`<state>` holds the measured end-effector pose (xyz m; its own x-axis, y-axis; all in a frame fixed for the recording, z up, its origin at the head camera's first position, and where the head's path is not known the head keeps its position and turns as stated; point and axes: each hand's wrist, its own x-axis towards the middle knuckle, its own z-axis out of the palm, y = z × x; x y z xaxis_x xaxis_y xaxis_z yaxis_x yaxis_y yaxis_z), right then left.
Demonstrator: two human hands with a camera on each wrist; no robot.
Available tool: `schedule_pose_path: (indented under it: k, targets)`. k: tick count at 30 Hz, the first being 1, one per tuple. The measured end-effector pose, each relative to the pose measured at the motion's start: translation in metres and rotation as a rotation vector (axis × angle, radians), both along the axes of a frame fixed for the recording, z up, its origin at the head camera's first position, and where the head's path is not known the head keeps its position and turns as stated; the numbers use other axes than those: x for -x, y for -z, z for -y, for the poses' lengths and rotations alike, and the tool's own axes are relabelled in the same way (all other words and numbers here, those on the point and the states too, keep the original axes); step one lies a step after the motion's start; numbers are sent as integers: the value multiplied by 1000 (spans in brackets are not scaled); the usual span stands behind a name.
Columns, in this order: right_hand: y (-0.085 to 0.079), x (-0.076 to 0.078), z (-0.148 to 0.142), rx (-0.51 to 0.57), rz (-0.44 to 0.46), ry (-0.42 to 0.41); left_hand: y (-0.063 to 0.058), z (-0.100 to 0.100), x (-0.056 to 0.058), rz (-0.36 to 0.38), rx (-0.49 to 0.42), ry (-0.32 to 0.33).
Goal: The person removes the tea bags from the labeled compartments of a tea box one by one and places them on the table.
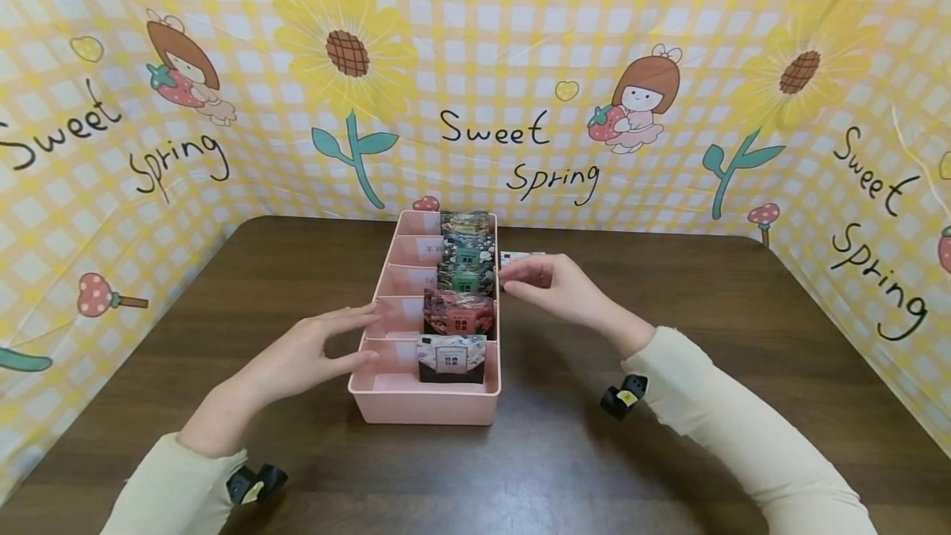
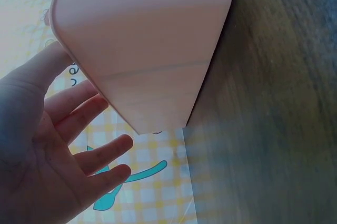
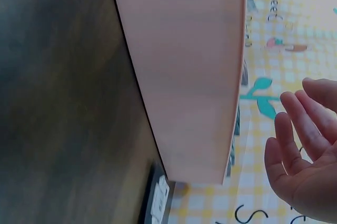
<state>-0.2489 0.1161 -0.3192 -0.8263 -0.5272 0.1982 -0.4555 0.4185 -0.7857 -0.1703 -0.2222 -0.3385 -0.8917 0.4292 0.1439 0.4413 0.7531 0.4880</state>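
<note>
A long pink divided box [image 1: 423, 407] stands on the table, its compartments running away from me. In each compartment is a small packet: a white-and-black one [image 1: 451, 360] in front, a red one [image 1: 458, 316] behind it, then green and dark ones [image 1: 466, 257] farther back. My left hand [image 1: 312, 353] is at the box's left rim, fingers spread and fairly straight; the left wrist view [image 2: 58, 134] has some fingertips right at the rim. Beside the right rim, my right hand [image 1: 560, 291] hovers with loosely bent fingers and holds nothing; the right wrist view [image 3: 305, 150] shows it apart from the box.
On the brown wooden table [image 1: 297, 452], a small dark item with a white label [image 3: 159, 197] lies by the far right side of the box. A yellow-checked cloth [image 1: 475, 40] with flower prints surrounds the table's back and sides. Black cameras [image 1: 624, 396] are strapped at both wrists.
</note>
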Motion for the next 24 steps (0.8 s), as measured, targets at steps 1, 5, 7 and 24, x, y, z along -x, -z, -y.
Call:
schedule_pose_path:
  k: [1, 5, 7, 24]
  targets:
    - [1, -3, 0, 3, 0, -12, 0, 0, 0, 2, -2, 0]
    - [7, -15, 2, 6, -10, -60, 0, 0, 0, 3, -3, 0]
    - [11, -20, 4, 4, -29, -83, 0, 0, 0, 1, -1, 0]
    - [30, -35, 21, -66, -106, -94, 0, -1, -1, -3, -2, -2]
